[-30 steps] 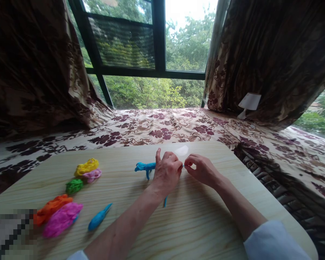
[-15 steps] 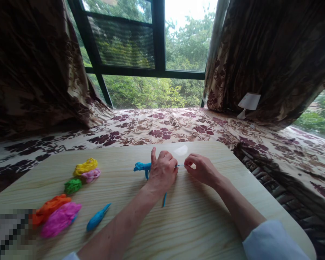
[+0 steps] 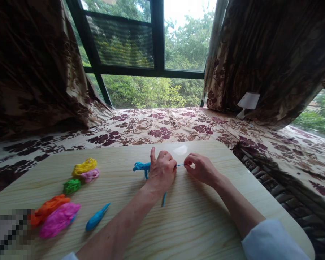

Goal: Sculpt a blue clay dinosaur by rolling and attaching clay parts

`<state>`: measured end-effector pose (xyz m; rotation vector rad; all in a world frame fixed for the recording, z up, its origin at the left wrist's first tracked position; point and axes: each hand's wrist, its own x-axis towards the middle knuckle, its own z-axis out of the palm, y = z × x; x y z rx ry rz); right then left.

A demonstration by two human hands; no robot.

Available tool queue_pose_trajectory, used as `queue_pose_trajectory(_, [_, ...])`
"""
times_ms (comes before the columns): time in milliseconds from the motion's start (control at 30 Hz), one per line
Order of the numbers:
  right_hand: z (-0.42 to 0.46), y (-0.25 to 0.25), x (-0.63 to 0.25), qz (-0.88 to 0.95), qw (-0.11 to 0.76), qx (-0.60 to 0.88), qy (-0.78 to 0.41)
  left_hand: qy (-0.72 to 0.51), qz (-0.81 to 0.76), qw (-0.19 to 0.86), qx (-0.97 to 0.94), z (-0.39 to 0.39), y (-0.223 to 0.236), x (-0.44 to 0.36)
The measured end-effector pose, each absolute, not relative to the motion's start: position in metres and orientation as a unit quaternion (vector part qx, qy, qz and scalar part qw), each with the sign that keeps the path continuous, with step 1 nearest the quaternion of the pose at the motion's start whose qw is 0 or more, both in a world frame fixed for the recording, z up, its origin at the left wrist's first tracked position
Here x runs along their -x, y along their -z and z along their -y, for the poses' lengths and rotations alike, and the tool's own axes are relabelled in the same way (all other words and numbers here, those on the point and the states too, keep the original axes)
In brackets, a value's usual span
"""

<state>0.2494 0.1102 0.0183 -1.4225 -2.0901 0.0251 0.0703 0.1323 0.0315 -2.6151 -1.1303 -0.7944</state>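
Observation:
My left hand (image 3: 163, 168) is closed round a blue clay figure (image 3: 142, 167). Its lumpy end and a thin leg-like piece stick out on the left, and my fingers hide the rest. From the figure's right side a thin blue strand (image 3: 180, 165) runs across to my right hand (image 3: 199, 167), which pinches its end between thumb and fingertips. Below my left wrist a short thin blue strip (image 3: 164, 199) shows; whether it joins the figure is hidden. A blue clay teardrop (image 3: 97, 217) with a pointed tip lies left of my left forearm.
On the pale wooden table (image 3: 206, 231), at the left, lie lumps of yellow clay (image 3: 83, 167), light pink clay (image 3: 90, 175), green clay (image 3: 72, 186), orange clay (image 3: 50, 207) and bright pink clay (image 3: 59, 219). A small white lamp (image 3: 247, 102) stands on the flowered cloth (image 3: 162, 124) beyond.
Both hands keep the same hold on the figure and strand. The whole view has shifted very slightly; nothing else visibly differs.

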Motion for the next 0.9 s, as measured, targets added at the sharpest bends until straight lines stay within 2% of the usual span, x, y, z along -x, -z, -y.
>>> queue_pose_trajectory(900, [-0.11, -0.0179, -0.2475, 0.793, 0.298, 0.531, -0.015, 0.286, 0.366, 0.094, 0.881, -0.1331, -0.0278, -0.0755])
